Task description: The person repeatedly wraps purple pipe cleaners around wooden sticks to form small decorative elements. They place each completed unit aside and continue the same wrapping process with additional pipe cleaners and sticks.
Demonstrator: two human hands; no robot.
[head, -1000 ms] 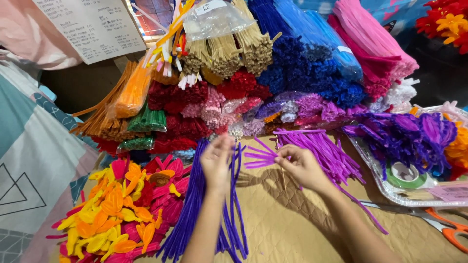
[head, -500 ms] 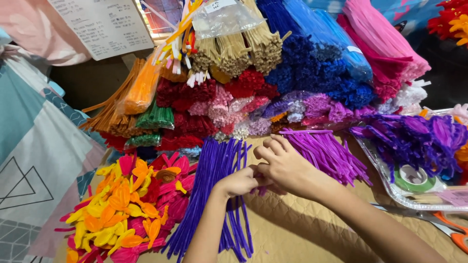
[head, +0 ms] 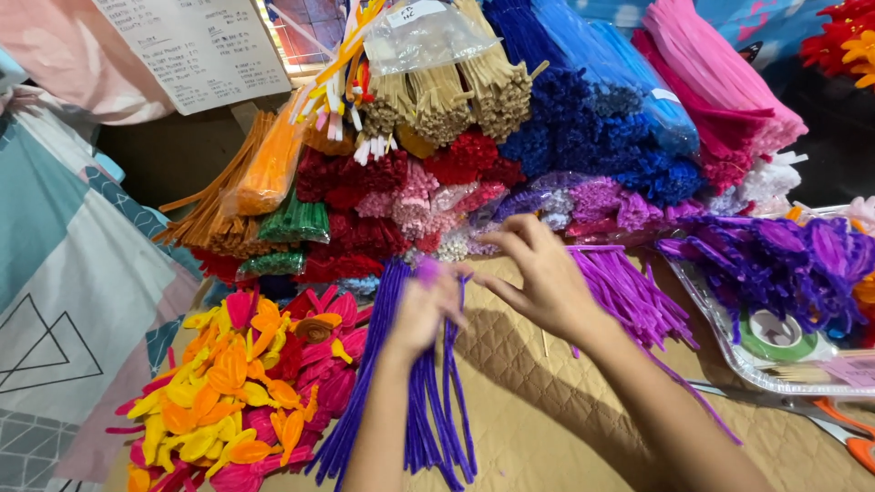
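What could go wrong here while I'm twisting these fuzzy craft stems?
The left hand is blurred, so its grip on the small purple piece can't be judged; it might slip. The right hand hovers beside the loose light purple stems, which a sweep could scatter. The orange-handled scissors lie near the right forearm, which could bump them.

I see stacked craft-stem bundles (head: 547, 137) along far edge of tan quilted mat (head: 519, 428). Pile of yellow, orange, pink petals (head: 237, 383) at near left corner. Green tape roll (head: 777, 335) in clear tray (head: 729, 360) at right edge; orange scissors (head: 843, 428) just beside tray.
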